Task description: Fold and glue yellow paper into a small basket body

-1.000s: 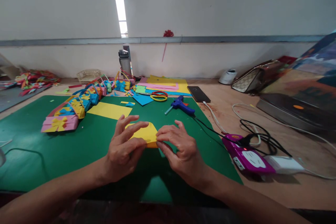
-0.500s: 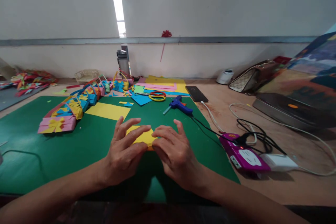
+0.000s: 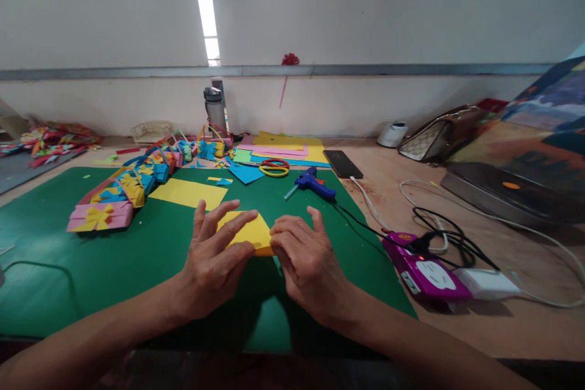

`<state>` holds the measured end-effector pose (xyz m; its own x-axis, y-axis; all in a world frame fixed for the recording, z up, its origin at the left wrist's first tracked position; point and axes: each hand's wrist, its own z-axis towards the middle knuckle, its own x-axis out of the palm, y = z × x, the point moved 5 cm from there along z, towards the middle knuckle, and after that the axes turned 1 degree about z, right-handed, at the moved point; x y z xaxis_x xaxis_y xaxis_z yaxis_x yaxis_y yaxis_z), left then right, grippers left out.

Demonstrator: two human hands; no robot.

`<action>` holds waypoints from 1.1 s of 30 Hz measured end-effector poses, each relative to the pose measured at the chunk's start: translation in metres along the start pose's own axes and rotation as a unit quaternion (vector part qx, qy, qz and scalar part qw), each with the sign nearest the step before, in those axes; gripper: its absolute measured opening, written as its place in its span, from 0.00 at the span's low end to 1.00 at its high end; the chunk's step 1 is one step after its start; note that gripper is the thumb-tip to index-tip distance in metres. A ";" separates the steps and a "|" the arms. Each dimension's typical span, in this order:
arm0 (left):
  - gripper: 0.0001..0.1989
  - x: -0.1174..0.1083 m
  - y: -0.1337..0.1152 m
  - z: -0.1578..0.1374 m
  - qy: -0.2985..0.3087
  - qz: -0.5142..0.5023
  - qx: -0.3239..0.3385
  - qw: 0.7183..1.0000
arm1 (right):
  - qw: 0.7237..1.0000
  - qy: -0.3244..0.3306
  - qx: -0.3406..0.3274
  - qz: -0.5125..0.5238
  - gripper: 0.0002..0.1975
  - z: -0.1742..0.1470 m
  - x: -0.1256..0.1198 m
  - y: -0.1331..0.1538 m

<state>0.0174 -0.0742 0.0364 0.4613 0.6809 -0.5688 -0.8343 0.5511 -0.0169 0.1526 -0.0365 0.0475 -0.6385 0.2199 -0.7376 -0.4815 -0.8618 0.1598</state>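
A yellow sheet of paper (image 3: 250, 228) is held between my two hands above the green mat (image 3: 159, 268), its near edge folded over. My left hand (image 3: 219, 250) pinches that near edge with the thumb and fingertips, the other fingers raised over the sheet. At the right corner, my right hand (image 3: 308, 262) has its thumb and fingers closed on the paper, and they hide that corner. Beyond my hands lies another yellow sheet (image 3: 189, 193), flat on the mat. A blue glue gun (image 3: 316, 184) rests past my right hand.
Small paper baskets (image 3: 103, 217) stand in a row at the left. Scissors (image 3: 274, 167) lie near stacked coloured paper (image 3: 315, 149). At the right are a phone (image 3: 342, 164), a purple power strip (image 3: 425, 268) with tangled cables, a handbag (image 3: 439, 134) and a dark case (image 3: 507, 192).
My right hand has shifted slightly right along the folded edge, and the gap between my hands is wider. More of the yellow sheet shows now. My left hand still pinches it.
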 end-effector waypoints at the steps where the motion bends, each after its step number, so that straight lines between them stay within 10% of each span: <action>1: 0.08 0.001 0.000 0.000 0.004 0.008 -0.002 1.000 | 1.000 0.000 -0.001 -0.012 0.10 0.000 0.000 0.000; 13: 0.09 0.010 -0.017 0.006 0.002 0.043 0.023 0.999 | 0.989 -0.018 -0.085 -0.120 0.15 -0.007 0.009 0.016; 33: 0.07 -0.010 0.007 0.006 -0.043 0.044 0.021 0.998 | 0.994 -0.031 -0.015 -0.101 0.10 0.002 -0.002 -0.010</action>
<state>0.0086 -0.0740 0.0464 0.4127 0.7652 -0.4941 -0.8600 0.5061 0.0655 0.1575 -0.0276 0.0489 -0.5666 0.4161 -0.7112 -0.5862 -0.8102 -0.0070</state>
